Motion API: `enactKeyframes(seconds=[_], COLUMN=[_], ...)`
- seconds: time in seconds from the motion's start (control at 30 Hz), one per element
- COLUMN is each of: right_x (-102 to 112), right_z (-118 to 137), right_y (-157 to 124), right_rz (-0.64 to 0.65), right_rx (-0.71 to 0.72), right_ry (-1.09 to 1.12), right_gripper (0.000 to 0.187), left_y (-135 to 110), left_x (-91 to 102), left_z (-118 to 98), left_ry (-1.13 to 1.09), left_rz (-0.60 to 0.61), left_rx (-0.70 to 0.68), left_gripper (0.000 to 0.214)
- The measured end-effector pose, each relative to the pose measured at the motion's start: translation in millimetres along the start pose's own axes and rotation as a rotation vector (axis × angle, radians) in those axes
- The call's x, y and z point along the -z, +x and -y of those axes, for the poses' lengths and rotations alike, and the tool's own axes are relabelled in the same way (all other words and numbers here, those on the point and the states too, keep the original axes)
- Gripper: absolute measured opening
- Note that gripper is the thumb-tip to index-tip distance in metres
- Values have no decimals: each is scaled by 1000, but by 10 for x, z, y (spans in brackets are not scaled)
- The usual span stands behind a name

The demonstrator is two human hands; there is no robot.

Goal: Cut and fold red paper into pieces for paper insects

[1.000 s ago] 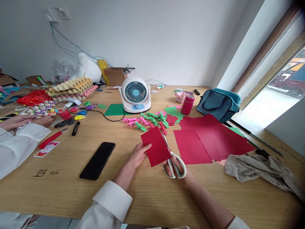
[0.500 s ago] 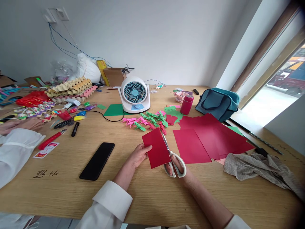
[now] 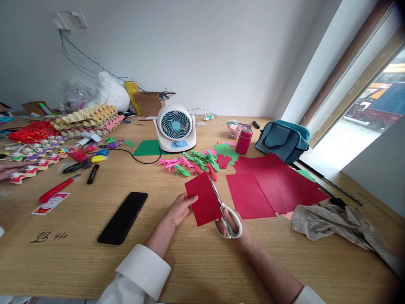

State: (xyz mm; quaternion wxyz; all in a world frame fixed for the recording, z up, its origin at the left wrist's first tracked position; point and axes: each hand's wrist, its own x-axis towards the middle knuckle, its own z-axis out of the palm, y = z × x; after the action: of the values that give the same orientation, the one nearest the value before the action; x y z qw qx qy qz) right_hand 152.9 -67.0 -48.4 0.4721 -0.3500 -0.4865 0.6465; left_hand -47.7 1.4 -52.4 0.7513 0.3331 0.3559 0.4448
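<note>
while the left hand (image 3: pixel 179 210) pinches the left edge of a red paper sheet (image 3: pixel 204 198), thumb on top and fingers underneath, the right hand (image 3: pixel 234 228) is closed through the white handles of a pair of scissors (image 3: pixel 223 211). the blades run up along the sheet's right edge, tips toward 11 o'clock; whether they are parted cannot be told. the sheet sits at near centre of the view, low over the wooden table (image 3: pixel 202 261), one corner turned toward 12 o'clock.

surroundings, taken from the sheet:
- 3 o'clock, just beside it: an overlapping stack of red sheets (image 3: pixel 272 185).
- 12 o'clock, near: a scatter of pink and green folded paper pieces (image 3: pixel 193 162); beyond them a white desk fan (image 3: pixel 174 126).
- 1 o'clock: a red flask (image 3: pixel 243 141), with a teal bag (image 3: pixel 283 139) at its 3 o'clock.
- 4 o'clock: a crumpled grey cloth (image 3: pixel 332 223).
- 9 o'clock: a black phone (image 3: pixel 122 217) lying flat.
- 10 o'clock, well apart: a black marker (image 3: pixel 93 173) and a red utility knife (image 3: pixel 57 190).
</note>
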Motion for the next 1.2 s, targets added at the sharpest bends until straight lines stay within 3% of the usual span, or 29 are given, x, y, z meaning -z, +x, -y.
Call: enactKeyframes(seconds=[0.33,1.2], right_x=[32,26], right_z=[55,51], right_y=[14,5], right_rz=[37,-97], right_rx=[-8,-52], right_ry=[-134,-118], right_gripper=[55,51], left_y=[-35,-52], left_x=[-64,-99], left_z=[-3,18], left_ry=[48,63], left_rz=[9,61], left_rx=[17,34], left_gripper=[39,39])
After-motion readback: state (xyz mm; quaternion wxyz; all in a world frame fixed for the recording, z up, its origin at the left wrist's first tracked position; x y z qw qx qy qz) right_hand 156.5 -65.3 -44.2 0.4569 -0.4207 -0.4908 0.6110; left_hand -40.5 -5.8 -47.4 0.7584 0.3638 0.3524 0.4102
